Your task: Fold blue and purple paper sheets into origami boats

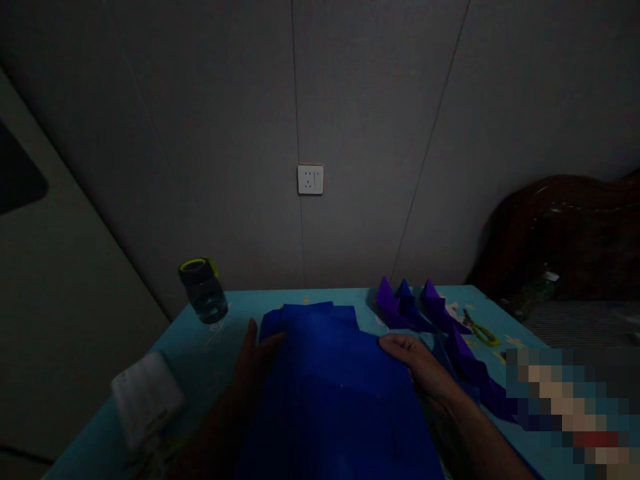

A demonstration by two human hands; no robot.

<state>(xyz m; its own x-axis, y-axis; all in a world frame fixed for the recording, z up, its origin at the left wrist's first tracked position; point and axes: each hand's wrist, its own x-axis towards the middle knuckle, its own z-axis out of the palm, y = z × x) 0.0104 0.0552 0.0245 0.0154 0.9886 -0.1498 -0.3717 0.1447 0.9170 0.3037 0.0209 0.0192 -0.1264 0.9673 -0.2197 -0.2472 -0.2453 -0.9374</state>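
A large sheet of blue paper (350, 380) is raised in front of me, spanning the space between my two hands. My right hand (417, 360) pinches its right edge near the upper corner, thumb on top. At the left edge, my left hand (260, 353) is in shadow and slightly blurred; one finger sticks up apart while the others meet the paper. Behind the sheet, more blue paper (320, 309) lies on the table, partly covered. To the right stand several folded paper boats, among them a purple boat (387, 303) and another purple boat (470, 360).
The table has a light-blue patterned cover (285, 297). A dark water bottle (204, 291) stands back left, and a white packet (147, 397) lies front left. Yellow-handled scissors (484, 335) rest at right. Beyond are the wall with a socket (311, 180) and a dark wooden headboard (565, 227).
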